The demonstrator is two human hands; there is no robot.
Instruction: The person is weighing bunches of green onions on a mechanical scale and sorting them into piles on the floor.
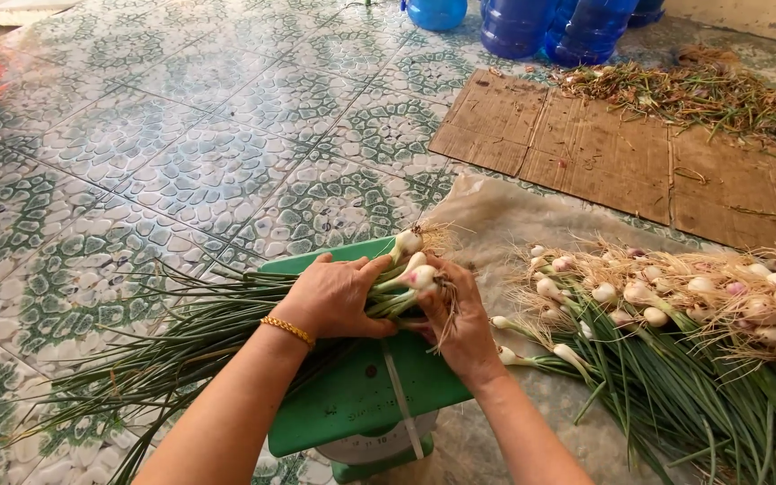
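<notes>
We have both hands on one bundle of spring onions (226,328), and the grip is closed on it from two sides: our left hand (334,296), with a gold bracelet (287,330) at the wrist, wraps over the stalks just behind the bulbs, while our right hand (458,314) curls its fingers (442,296) around the white bulbs and their stringy roots. The bundle lies across the flat green top of a kitchen scale (352,395), bulbs toward the right, with its long green leaves trailing off the left edge and fanning out over the patterned tile floor (181,135). The scale's round dial sits below the platform, partly hidden, and a pale strip runs down the front of the green top. Just to the right of our right hand, a big loose pile of spring onions (675,332) rests on a beige cloth (496,216) spread on the floor, its bulbs and roots turned toward the far side and its leaves pointing toward us. Beyond the cloth lie flattened sheets of cardboard (604,153), and on their far right part sits a heap of trimmings (702,94), dry roots and green scraps mixed together. At the top edge stand several blue water jugs (541,27), close together; we cannot tell whether there is anything in them.
</notes>
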